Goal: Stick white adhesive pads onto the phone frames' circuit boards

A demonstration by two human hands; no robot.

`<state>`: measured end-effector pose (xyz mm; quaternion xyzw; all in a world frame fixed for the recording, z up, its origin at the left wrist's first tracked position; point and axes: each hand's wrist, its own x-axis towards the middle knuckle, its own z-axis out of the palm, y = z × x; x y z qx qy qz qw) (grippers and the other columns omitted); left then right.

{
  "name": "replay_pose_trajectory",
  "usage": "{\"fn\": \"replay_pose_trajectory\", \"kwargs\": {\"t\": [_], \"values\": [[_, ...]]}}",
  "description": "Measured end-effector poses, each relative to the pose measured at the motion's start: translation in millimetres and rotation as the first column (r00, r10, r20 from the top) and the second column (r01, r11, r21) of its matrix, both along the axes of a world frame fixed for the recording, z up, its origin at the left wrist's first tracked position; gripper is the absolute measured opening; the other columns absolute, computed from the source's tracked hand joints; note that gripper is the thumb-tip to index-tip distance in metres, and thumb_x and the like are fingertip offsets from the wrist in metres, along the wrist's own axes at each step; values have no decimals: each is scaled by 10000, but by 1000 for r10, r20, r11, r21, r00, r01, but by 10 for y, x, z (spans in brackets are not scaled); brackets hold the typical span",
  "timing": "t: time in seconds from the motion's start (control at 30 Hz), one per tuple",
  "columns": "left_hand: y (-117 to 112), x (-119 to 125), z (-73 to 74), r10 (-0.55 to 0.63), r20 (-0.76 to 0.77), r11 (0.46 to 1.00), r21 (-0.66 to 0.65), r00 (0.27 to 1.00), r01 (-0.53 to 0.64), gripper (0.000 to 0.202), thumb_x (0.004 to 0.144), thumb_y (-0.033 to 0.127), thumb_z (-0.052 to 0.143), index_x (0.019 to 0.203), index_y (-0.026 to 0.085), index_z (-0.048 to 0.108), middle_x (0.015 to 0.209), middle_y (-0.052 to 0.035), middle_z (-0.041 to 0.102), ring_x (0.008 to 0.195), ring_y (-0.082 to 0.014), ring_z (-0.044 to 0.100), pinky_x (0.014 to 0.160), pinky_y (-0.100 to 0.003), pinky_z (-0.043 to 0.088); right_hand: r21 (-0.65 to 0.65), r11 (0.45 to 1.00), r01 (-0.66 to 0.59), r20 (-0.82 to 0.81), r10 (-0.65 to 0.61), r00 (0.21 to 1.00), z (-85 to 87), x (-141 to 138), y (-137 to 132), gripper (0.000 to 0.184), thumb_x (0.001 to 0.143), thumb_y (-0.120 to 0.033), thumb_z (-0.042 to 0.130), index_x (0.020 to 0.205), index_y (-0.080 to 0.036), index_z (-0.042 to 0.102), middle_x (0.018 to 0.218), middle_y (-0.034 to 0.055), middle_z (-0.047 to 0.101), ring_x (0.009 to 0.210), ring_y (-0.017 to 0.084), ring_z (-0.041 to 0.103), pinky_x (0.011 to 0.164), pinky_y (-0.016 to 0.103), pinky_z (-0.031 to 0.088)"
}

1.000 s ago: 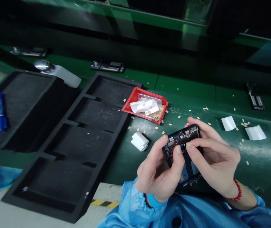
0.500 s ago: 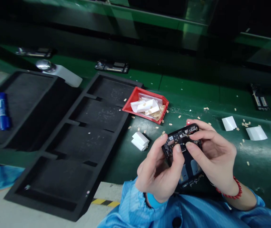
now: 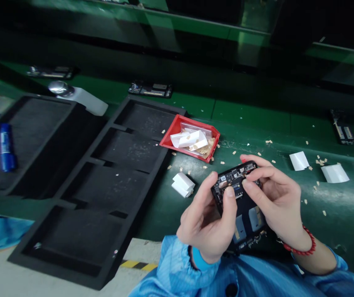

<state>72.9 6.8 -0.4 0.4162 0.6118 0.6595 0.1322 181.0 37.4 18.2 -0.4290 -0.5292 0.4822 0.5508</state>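
An opened phone (image 3: pixel 246 208), its circuit board showing at the top, is held tilted just above the green bench. My left hand (image 3: pixel 209 218) grips its left side, thumb pressed on the board and index finger at the top-left corner. My right hand (image 3: pixel 274 198) holds the upper right side, with thumb and index finger nearly pinched together over the board's right part. Whether a small part is between those fingertips I cannot make out. The right hand's other fingers wrap behind the phone.
A red bin (image 3: pixel 168 138) holds white paper and tan scraps. Folded white paper (image 3: pixel 183 184) and scattered tan bits lie nearby. At left are a long black tray (image 3: pixel 133 181), a blue marker (image 3: pixel 7 147) and a white bottle (image 3: pixel 86 100). Opened phones (image 3: pixel 150 89) lie along the back.
My right hand and its pinching fingertips have shifted slightly left and up over the board. The phones along the back have moved a little to the right.
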Motion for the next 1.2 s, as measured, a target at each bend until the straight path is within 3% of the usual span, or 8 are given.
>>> {"fn": "replay_pose_trajectory", "kwargs": {"t": [0.17,0.33,0.43,0.53,0.63,0.73,1.03,1.2], "values": [[-14,-77,-163,-469,159,883,52,869,467,475,1008,353,551,1481,327,511,1397,-40,672,1187,-243,707,971,-309,610,-28,998,49,-90,-52,995,-94,-15,50,82,875,-154,740,895,-234,739,1195,64,757,1215,203,687,997,336,604],[28,-198,-362,-437,226,870,-138,871,473,598,992,284,593,1539,406,383,1621,11,431,1471,-233,439,1165,-302,438,-73,993,-97,-46,94,994,-220,159,216,117,889,-251,738,1003,-230,754,1312,82,713,1247,220,670,1046,393,581],[54,-441,-413,-326,262,900,-208,908,383,572,959,279,641,1492,365,454,1558,-22,509,1388,-233,543,1122,-311,476,-18,998,-64,129,66,990,-377,543,304,164,908,-246,711,1069,-244,741,1390,81,661,1310,211,623,1095,416,538],[85,-674,-412,-209,54,938,-272,976,216,284,948,278,637,1228,267,686,1252,-29,709,1156,-206,675,1007,-282,524,-52,979,-197,399,201,895,-579,879,287,186,920,-293,691,1094,-244,737,1345,87,688,1302,219,628,1088,446,534],[136,-716,-417,-336,-24,871,-389,942,301,198,961,274,576,958,227,768,993,-17,774,981,-195,714,886,-271,547,-149,943,-298,513,331,792,-763,943,215,310,848,-333,772,1137,-225,735,1244,98,741,1177,251,702,1036,468,560],[195,-588,-468,-451,3,794,-456,893,402,216,945,280,568,981,213,769,1007,-37,793,979,-218,726,888,-320,562,-162,944,-288,548,328,769,-853,832,181,191,880,-287,732,1052,-206,751,1064,79,785,974,223,754,872,387,609],[259,-260,-519,-710,11,606,-501,704,618,166,826,303,736,945,220,818,998,-81,799,911,-254,753,837,-365,601,-41,944,-327,570,290,769,-676,749,201,117,964,-233,612,935,-197,720,900,39,765,813,163,730,727,280,582],[232,-181,-549,-749,6,581,-476,662,661,157,880,256,671,878,207,821,904,-82,783,794,-222,739,737,-330,594,48,942,-331,600,238,764,-643,717,175,96,968,-211,615,951,-201,710,920,44,739,839,172,720,744,292,591]]}}
